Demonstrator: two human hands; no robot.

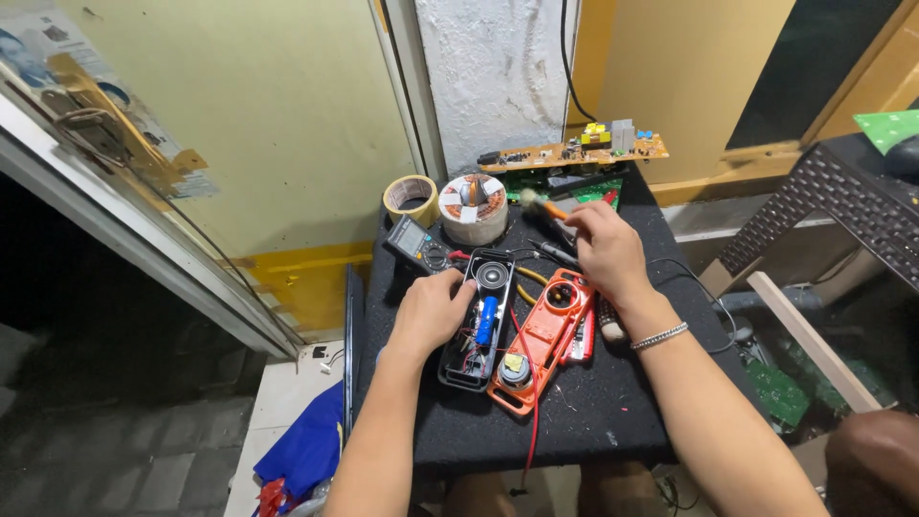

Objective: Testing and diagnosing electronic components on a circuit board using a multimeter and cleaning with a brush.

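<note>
A: Where is the opened black case [479, 321]?

B: It lies lengthwise on the dark bench [613, 402], its round speaker [493, 278] at the far end and a blue cell [486, 321] below that. Touching its right side is the orange shell half [541, 340], with a small motor [515, 370] at that half's near end.

A: And the hands?

B: The left hand [431, 311] rests curled on the case's left edge, fingers closed over the rim, steadying it. The right hand [605, 251] is beyond the case, up and to the right, fingers pinched around an orange-handled brush [544, 206] whose bristles point away toward the coil [474, 206].

A: What could go wrong?

B: I judge the loose wiring the main worry. A red wire [529, 383] trails from the case across the orange shell and off the bench's near edge; a wrist or forearm catching it could tear a solder joint or drag the case. The multimeter [421, 244] just left of the speaker end has leads lying close by, and a stray tip touching the bare cell could short it.

A: Anything else?

B: The tape roll [412, 199] and circuit board [574, 153] beyond the case sit near the back edge; a careless sweep of the brush arm might knock them.
</note>
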